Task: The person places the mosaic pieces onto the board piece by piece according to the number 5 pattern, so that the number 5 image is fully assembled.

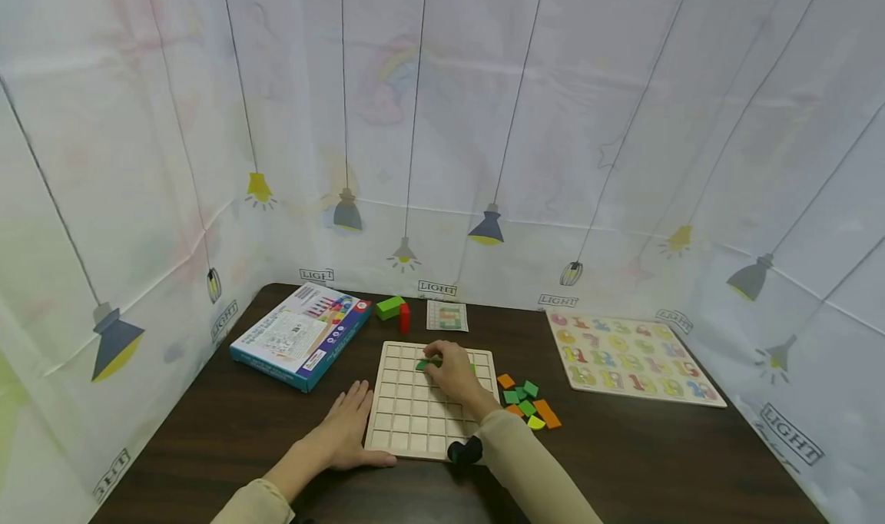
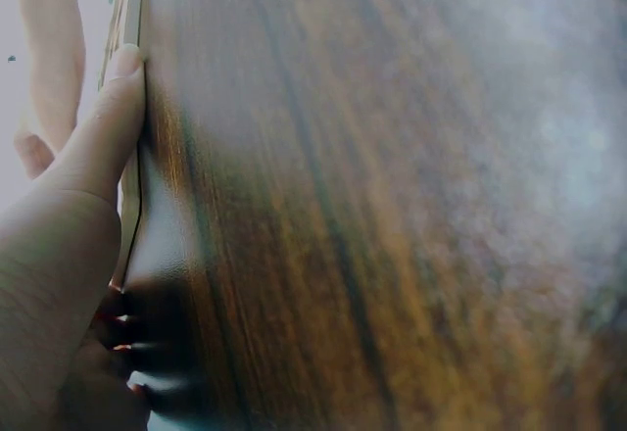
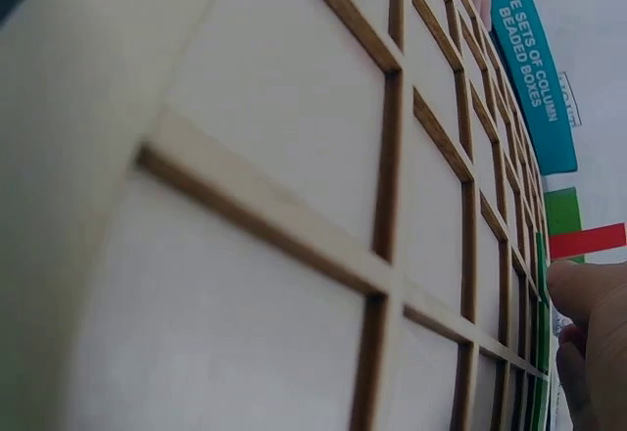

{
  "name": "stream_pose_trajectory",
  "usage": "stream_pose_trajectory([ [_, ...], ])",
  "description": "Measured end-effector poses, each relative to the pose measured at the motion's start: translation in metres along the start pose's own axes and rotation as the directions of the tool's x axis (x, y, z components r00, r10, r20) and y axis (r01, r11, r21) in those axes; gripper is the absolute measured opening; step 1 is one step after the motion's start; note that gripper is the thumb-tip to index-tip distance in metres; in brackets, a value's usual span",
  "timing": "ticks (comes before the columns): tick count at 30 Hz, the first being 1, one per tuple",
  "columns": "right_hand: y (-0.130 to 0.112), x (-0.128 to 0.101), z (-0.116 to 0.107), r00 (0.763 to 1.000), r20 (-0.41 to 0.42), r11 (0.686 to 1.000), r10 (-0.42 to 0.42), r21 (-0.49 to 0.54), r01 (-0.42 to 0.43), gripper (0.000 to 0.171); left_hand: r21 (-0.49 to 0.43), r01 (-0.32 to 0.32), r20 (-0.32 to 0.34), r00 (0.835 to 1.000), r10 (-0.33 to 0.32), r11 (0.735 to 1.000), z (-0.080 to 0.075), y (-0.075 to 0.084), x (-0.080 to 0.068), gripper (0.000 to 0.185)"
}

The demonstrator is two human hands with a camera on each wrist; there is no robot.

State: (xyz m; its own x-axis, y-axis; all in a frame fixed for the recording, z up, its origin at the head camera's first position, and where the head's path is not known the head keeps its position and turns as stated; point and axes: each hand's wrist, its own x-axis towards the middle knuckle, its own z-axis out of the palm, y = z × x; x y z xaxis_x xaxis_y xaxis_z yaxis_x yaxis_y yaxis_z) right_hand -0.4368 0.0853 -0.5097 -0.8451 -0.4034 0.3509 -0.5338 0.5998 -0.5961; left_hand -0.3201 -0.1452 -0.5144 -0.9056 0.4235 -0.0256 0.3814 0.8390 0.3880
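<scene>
A pale wooden grid board [image 1: 408,416] lies on the dark table in front of me. My right hand [image 1: 449,366] reaches over its far rows, fingers curled onto a green piece [image 1: 422,364] lying in the grid. The right wrist view shows the grid cells [image 3: 294,157] close up, a fingertip [image 3: 588,289] and green pieces at the far edge. My left hand [image 1: 353,428] lies flat on the table, thumb against the board's near-left edge [image 2: 129,157].
Loose orange and green pieces [image 1: 528,405] lie right of the board. A blue box [image 1: 300,336] sits at the far left, green and red blocks [image 1: 396,313] and a card [image 1: 447,316] behind the board, a number puzzle [image 1: 632,357] at the right.
</scene>
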Motion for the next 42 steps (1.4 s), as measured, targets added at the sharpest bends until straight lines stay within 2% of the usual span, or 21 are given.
stream_pose_trajectory([
  [7, 0.005, -0.006, -0.015, 0.998, -0.052, 0.999, 0.036, 0.018, -0.035, 0.022, -0.002, 0.000, -0.008, 1.000, 0.000, 1.000, -0.002, 0.001, -0.002, 0.124],
  [13, 0.016, -0.013, -0.032, 0.992, -0.122, 1.000, 0.010, 0.014, -0.009, 0.022, -0.003, 0.008, -0.014, 1.000, -0.008, 1.000, -0.003, 0.001, -0.003, 0.122],
  [19, 0.028, -0.025, -0.050, 0.985, -0.154, 0.997, 0.074, 0.026, -0.070, 0.022, -0.001, 0.006, -0.025, 1.000, -0.006, 1.000, -0.002, 0.000, -0.004, 0.122],
  [23, 0.036, -0.034, -0.061, 0.979, -0.186, 0.996, 0.086, -0.002, -0.088, 0.023, -0.012, 0.010, -0.024, 1.000, -0.011, 1.000, -0.002, 0.001, -0.004, 0.121],
  [31, 0.053, -0.053, -0.083, 0.963, -0.209, 0.983, 0.172, -0.019, -0.180, 0.024, -0.025, 0.020, -0.010, 1.000, -0.020, 0.999, -0.001, 0.002, -0.003, 0.122],
  [42, 0.073, -0.075, -0.096, 0.956, -0.204, 0.973, 0.213, -0.046, -0.226, 0.024, -0.014, 0.002, -0.010, 1.000, -0.002, 1.000, 0.000, 0.003, -0.002, 0.120],
])
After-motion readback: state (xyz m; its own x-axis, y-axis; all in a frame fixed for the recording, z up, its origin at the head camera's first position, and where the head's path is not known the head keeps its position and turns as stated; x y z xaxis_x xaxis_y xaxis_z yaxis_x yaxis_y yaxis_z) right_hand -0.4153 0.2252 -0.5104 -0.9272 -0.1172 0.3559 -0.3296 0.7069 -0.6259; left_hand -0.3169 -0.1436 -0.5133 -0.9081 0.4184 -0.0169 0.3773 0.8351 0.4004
